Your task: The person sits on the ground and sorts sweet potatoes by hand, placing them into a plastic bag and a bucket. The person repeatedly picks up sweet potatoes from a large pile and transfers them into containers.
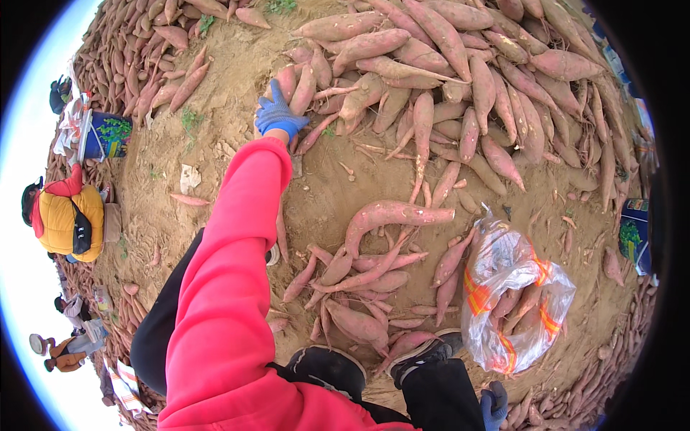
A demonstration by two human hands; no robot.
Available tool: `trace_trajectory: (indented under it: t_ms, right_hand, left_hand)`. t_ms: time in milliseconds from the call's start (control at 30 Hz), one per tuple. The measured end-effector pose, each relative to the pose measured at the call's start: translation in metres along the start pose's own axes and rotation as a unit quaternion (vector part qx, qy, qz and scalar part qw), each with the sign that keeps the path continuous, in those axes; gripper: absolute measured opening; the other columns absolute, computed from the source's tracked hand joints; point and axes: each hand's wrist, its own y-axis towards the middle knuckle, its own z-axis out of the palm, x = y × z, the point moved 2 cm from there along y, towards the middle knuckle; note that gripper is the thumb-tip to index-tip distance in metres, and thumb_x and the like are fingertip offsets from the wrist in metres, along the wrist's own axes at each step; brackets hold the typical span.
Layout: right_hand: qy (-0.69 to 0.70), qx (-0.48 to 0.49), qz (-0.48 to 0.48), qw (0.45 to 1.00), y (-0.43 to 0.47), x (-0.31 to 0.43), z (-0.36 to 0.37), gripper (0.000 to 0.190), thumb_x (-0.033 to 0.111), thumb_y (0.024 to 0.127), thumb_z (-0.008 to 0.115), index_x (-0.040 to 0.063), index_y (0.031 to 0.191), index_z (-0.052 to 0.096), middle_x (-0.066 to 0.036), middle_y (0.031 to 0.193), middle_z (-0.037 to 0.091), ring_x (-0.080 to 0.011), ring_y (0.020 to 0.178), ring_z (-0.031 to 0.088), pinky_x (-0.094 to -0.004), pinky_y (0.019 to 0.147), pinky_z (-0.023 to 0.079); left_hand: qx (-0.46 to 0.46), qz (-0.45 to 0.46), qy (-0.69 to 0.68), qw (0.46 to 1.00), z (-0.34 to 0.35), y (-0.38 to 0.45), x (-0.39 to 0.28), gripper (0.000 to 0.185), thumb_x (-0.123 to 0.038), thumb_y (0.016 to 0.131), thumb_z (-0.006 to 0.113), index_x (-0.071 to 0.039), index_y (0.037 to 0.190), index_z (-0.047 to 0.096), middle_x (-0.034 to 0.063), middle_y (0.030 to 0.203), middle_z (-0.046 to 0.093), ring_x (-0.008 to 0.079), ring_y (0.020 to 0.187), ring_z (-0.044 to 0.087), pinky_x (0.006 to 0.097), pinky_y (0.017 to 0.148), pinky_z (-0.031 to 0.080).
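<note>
My left hand [277,112], in a blue knit glove and pink sleeve, reaches to the near left edge of a large heap of sweet potatoes [420,54]. Its fingers lie around a sweet potato [285,82], partly covered by the glove. My right hand [493,405], also gloved, is low at the bottom edge beside my black trouser leg; whether it holds anything is hidden. Between the heap and my shoes lies a smaller pile of sweet potatoes [356,323], with a long curved one [393,213] above it. A clear plastic bag with orange stripes [485,345] stands at right, sweet potatoes inside.
Another sweet potato heap [124,59] rises at the upper left. A blue printed bucket [110,136] stands near a person in a yellow padded vest [70,221]. More people are farther off at lower left. A second blue bucket [633,231] is at the right edge.
</note>
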Motion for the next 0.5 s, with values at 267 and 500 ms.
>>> trace_trajectory:
  t_ms: [267, 500]
  right_hand:
    - [0.04, 0.011, -0.056, 0.998, 0.025, 0.016, 0.007, 0.044, 0.029, 0.087, 0.062, 0.009, 0.126, 0.057, -0.009, 0.12, 0.061, -0.0231, 0.103, 0.058, -0.0371, 0.09, 0.046]
    - [0.115, 0.048, -0.101, 0.987, 0.03, 0.015, 0.025, 0.035, 0.0, 0.087, 0.062, -0.001, 0.122, 0.055, -0.007, 0.115, 0.061, -0.014, 0.1, 0.058, -0.0253, 0.087, 0.048]
  left_hand:
    - [0.019, 0.177, -0.009, 0.984, 0.006, -0.055, 0.029, 0.108, -0.038, 0.06, 0.075, -0.014, 0.15, 0.02, 0.0298, 0.127, 0.047, 0.0435, 0.114, 0.053, 0.0462, 0.097, 0.045]
    - [0.205, 0.435, 0.064, 0.875, 0.025, -0.248, 0.065, 0.097, -0.037, 0.062, 0.076, -0.015, 0.145, 0.031, 0.026, 0.111, 0.051, 0.039, 0.098, 0.058, 0.0464, 0.08, 0.047]
